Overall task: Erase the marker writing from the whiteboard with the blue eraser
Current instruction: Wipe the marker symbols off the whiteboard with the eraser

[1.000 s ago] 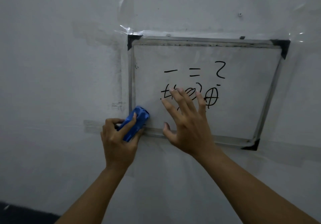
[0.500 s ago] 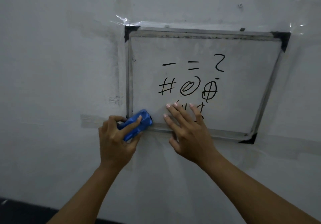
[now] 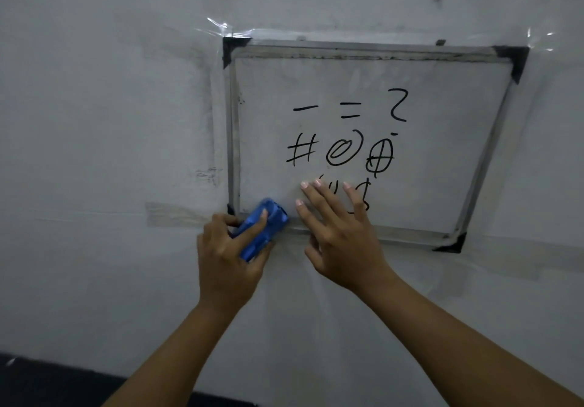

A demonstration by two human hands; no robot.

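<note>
1. Floor [image 3: 47, 384]: a dark strip along the bottom edge, nearest the camera, at the foot of the wall.
2. Left hand [image 3: 227, 255]: reaches up from below and grips the eraser [image 3: 264, 228], index finger laid along its top, thumb and remaining fingers curled round its sides.
3. Eraser: blue, tilted with its upper end toward the right; it lies over the lower left corner of the whiteboard [image 3: 442, 160], crossing the bottom frame rail.
4. Right hand [image 3: 344, 242]: flat and relaxed, fingers straight and spread; the fingertips [image 3: 305, 184] press the board's lower middle, the palm overlaps the bottom rail. It holds nothing and sits just beside the eraser.
5. Whiteboard: metal-framed with black corner caps, fixed to the wall [image 3: 94, 122] under clear tape [image 3: 221, 25].
6. Writing [image 3: 344, 150]: black marker in three rows: a dash, a double dash and a hooked stroke on top; a hash, a double oval and a crossed circle below; a third row partly hidden behind the right fingers.
7. Wall: grey-white, scuffed left of the frame.
</note>
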